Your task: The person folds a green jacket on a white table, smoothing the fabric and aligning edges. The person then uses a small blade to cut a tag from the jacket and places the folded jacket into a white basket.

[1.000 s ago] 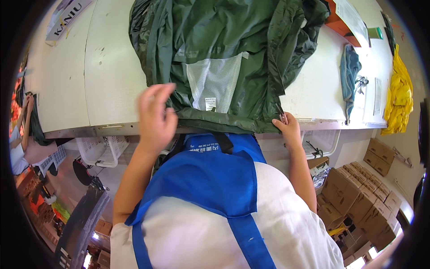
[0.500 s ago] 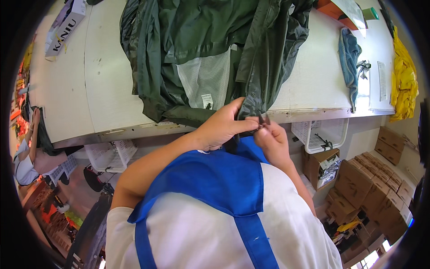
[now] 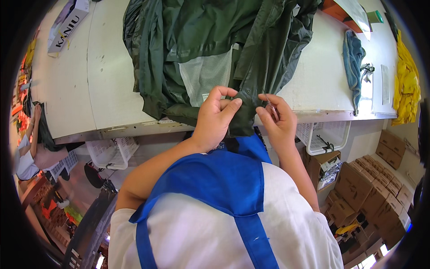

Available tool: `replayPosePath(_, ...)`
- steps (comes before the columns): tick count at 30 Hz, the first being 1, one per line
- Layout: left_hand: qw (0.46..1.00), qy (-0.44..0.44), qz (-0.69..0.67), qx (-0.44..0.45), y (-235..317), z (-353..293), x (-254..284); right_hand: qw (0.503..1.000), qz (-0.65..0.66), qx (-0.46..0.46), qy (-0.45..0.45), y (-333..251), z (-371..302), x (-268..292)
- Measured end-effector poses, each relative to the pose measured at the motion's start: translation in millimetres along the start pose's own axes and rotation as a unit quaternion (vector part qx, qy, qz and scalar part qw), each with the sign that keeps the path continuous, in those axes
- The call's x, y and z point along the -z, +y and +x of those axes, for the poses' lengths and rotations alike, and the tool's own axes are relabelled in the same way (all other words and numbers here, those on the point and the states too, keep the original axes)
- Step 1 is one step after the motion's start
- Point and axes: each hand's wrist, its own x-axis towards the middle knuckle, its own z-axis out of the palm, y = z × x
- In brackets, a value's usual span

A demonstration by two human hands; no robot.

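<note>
A dark green jacket (image 3: 201,31) lies spread on the white table, its front edge and hem hanging over the near side. White mesh lining (image 3: 204,76) shows inside it. At the jacket's lower corner, my left hand (image 3: 214,122) pinches the hem between thumb and fingers. Just to the right of that corner, my right hand (image 3: 281,122) is closed around small metal thread snips (image 3: 271,107), partly hidden by the fingers. Their tip points up beside the jacket's front placket, apart from my left hand.
White plastic baskets (image 3: 326,134) hang under the table's edge (image 3: 156,127). To the right lie a blue cloth (image 3: 353,62) and yellow fabric (image 3: 406,80); cardboard boxes (image 3: 354,184) are stacked below. A white box (image 3: 68,27) lies at far left. Another person (image 3: 27,157) works at the left.
My hands have come apart at the jacket corner. The left has shifted up and left along the hem; the right has turned, lifting the snips away from the fabric.
</note>
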Motion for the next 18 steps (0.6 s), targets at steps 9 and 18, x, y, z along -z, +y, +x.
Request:
replayPosePath(9, 0.995, 0.015, 0.098, -0.027, -4, 5, 15, 0.998, 0.036, -0.048, -0.031, 21, 2, -19)
replayPosePath(18, 1.0, 0.006, 0.006, -0.016, 4, 0, 8, 0.983, 0.165, -0.077, -0.018, 24, -4, -23)
